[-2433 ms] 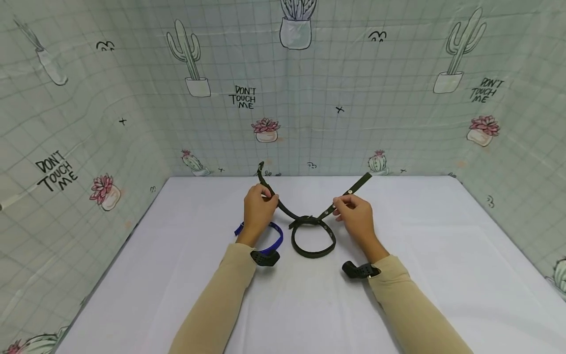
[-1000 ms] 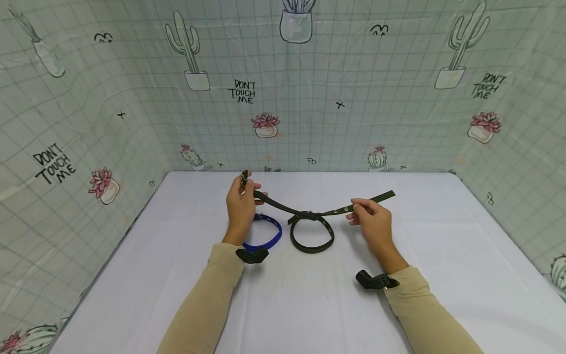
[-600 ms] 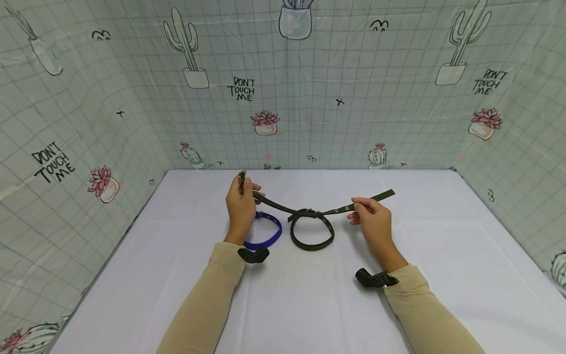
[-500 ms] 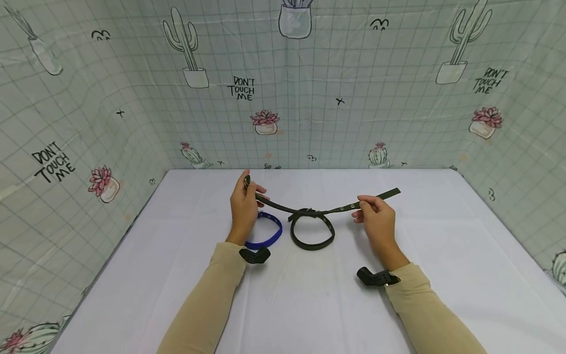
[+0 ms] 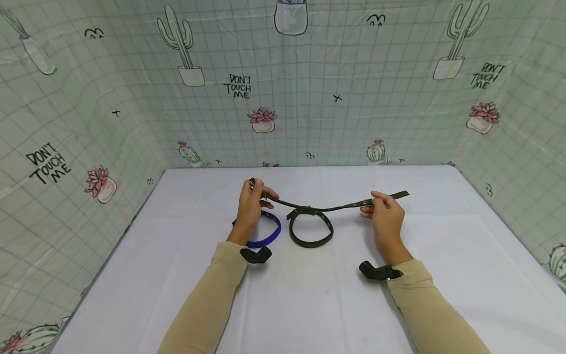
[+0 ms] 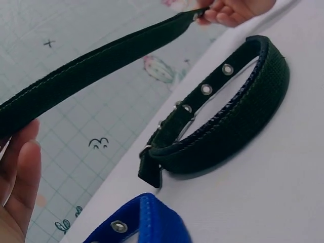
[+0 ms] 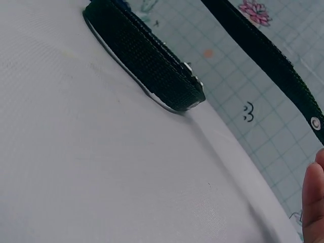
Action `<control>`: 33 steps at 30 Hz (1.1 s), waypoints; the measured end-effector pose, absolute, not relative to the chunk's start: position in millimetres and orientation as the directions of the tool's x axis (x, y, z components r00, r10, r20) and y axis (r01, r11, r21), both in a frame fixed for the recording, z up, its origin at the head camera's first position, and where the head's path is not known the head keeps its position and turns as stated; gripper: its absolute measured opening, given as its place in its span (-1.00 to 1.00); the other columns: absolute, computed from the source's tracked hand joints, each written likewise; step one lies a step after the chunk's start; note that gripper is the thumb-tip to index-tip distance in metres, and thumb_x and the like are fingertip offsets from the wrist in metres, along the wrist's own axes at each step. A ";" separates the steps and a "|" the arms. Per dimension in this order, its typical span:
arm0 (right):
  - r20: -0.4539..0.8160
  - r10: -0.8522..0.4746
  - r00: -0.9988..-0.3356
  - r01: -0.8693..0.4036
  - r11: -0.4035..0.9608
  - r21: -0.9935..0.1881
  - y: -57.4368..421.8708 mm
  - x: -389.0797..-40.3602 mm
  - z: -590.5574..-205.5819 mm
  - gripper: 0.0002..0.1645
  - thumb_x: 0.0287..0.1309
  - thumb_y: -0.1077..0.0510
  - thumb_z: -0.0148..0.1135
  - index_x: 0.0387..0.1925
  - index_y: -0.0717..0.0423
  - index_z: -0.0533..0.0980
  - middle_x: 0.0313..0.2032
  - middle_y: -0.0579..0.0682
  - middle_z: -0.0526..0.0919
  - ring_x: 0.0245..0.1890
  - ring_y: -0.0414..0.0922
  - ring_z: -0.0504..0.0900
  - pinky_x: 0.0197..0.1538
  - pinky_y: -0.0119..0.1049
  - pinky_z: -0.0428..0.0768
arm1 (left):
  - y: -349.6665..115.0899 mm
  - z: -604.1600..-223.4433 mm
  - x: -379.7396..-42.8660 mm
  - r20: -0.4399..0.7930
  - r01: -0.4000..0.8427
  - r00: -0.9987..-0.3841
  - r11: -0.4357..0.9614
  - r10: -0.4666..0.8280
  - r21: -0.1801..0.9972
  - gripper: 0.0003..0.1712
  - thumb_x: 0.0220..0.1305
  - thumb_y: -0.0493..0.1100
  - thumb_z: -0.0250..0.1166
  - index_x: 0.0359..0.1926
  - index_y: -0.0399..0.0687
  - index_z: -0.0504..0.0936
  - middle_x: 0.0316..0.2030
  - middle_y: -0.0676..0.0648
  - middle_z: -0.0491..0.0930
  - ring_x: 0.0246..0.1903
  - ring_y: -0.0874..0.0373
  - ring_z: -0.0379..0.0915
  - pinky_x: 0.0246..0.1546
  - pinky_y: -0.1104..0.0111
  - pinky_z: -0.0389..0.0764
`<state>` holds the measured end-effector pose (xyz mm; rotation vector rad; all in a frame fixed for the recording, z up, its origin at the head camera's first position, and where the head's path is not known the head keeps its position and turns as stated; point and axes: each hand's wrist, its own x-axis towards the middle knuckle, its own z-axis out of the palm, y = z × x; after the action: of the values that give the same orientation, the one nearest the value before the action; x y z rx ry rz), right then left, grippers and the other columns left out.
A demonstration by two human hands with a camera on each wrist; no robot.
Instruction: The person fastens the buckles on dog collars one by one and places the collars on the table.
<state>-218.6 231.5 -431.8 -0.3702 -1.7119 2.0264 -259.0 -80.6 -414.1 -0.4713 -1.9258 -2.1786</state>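
An unfastened dark green pet collar (image 5: 329,210) with metal eyelets stretches between both hands, sagging slightly in the middle. My left hand (image 5: 250,204) grips its buckle end, the buckle showing above the fingers. Toward the other end, my right hand (image 5: 387,216) pinches the strap between thumb and fingers, and the tip (image 5: 400,194) sticks out past them. Below the sagging strap a second dark green collar (image 6: 223,136), buckled into a loop, stands on its edge on the table. Beside it lies a looped blue collar (image 5: 270,238), partly hidden behind the left hand and wrist.
A white cloth covers the table (image 5: 309,305). Behind it and at both sides hangs a pale checked curtain (image 5: 309,128) with cactus prints. Each wrist wears a black camera, such as the right one (image 5: 380,272).
Both hands first spread apart, pulling the raised strap from a V into a shallow sag. Most recently both have shifted a little to the right. The two looped collars stay in place.
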 end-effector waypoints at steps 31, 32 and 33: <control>0.162 0.493 -0.855 -0.187 -0.002 -0.982 230.3 -220.3 -435.0 -0.72 0.40 0.38 -0.09 0.02 0.41 0.47 0.00 0.19 0.54 -0.31 -0.20 0.75 -0.26 -0.42 0.67 | -70.3 -413.2 -253.4 0.196 0.175 -0.981 -0.418 0.006 0.891 -0.64 0.58 0.01 0.00 -0.06 -0.18 0.55 -0.34 -0.08 0.44 -0.37 0.11 0.49 -0.32 0.33 0.50; 0.173 0.488 -0.855 -0.188 0.018 -0.982 229.6 -219.9 -434.6 -0.73 0.39 0.38 -0.10 0.02 0.39 0.45 0.00 0.20 0.55 -0.35 -0.22 0.74 -0.31 -0.43 0.66 | -69.6 -412.9 -252.9 0.192 0.169 -0.981 -0.434 0.009 0.885 -0.64 0.58 0.01 0.00 -0.07 -0.18 0.55 -0.36 -0.07 0.44 -0.39 0.12 0.47 -0.34 0.33 0.48; 0.186 0.483 -0.855 -0.192 0.038 -0.981 229.0 -219.4 -434.1 -0.73 0.39 0.38 -0.10 0.03 0.37 0.42 0.01 0.22 0.56 -0.41 -0.23 0.73 -0.36 -0.44 0.65 | -68.9 -412.5 -252.2 0.188 0.164 -0.982 -0.446 0.009 0.880 -0.64 0.58 0.02 0.00 -0.07 -0.17 0.55 -0.38 -0.05 0.44 -0.40 0.13 0.46 -0.34 0.34 0.47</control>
<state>-219.4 229.0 -434.1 -0.2934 -1.8467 1.8690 -252.2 -68.9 -412.5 -0.2526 -1.6001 -2.5842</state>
